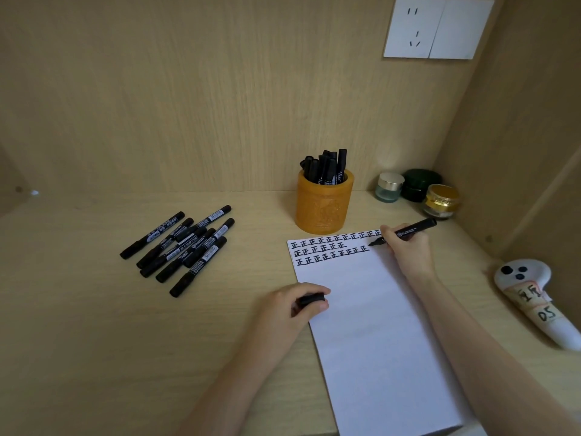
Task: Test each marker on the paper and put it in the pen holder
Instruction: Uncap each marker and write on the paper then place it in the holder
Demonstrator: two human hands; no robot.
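Observation:
My right hand [408, 250] grips an uncapped black marker [412, 229] with its tip on the white paper [371, 325], at the right end of the third row of black written characters. At the paper's left edge, my left hand [292, 306] holds the marker's black cap [311, 299]. An orange pen holder [323, 209] stands just behind the paper with several black markers upright in it. Several more capped black markers [182, 247] lie in a loose pile on the desk to the left.
Three small jars [415, 191] sit in the back right corner. A white controller [531, 300] with taped labels lies at the right edge. A wall socket [437, 26] is on the wooden back panel. Wooden walls close in the back and the right.

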